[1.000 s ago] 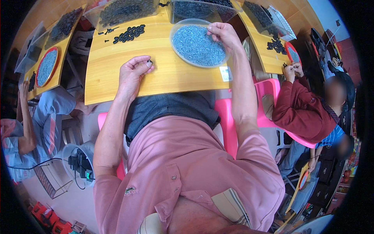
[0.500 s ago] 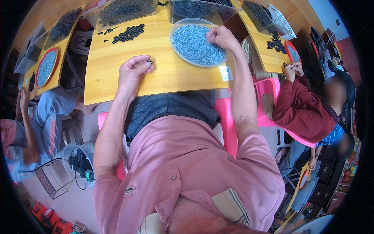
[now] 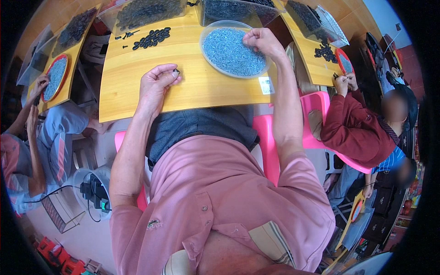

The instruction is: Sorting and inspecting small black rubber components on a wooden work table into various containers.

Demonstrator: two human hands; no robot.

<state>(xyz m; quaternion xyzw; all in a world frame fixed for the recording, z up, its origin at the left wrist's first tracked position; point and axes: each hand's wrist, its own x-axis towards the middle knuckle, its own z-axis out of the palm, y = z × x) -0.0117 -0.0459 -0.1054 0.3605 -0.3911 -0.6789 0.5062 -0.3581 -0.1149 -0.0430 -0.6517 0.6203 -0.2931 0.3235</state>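
My left hand (image 3: 159, 82) is just above the table's near part, thumb and forefinger closed on a small black part (image 3: 176, 72) of a kind too small to make out. Over the right side of a round, clear tray (image 3: 202, 50), my right hand (image 3: 264, 42) has its fingers pinched together at the heap of small silvery-blue metal pins or screws (image 3: 231, 52). Whether a pin sits between those fingertips is hidden. Beyond my left hand, a cluster of black oval parts (image 3: 152, 38) lies on the yellow table (image 3: 183, 98), with a few thin black pieces (image 3: 127, 34) beside it.
Clear bins (image 3: 149, 16) of black parts line the table's far edge. On the right, a co-worker in a dark red jacket (image 3: 353, 123) sits at another table; a second co-worker's hand (image 3: 40, 85) is by a red-rimmed tray (image 3: 56, 78) on the left. Pink chairs (image 3: 266, 142) stand around me.
My right hand has shifted slightly at the right side of the pins, while my left hand keeps its place. The left co-worker's hand has come up to the red-rimmed tray.
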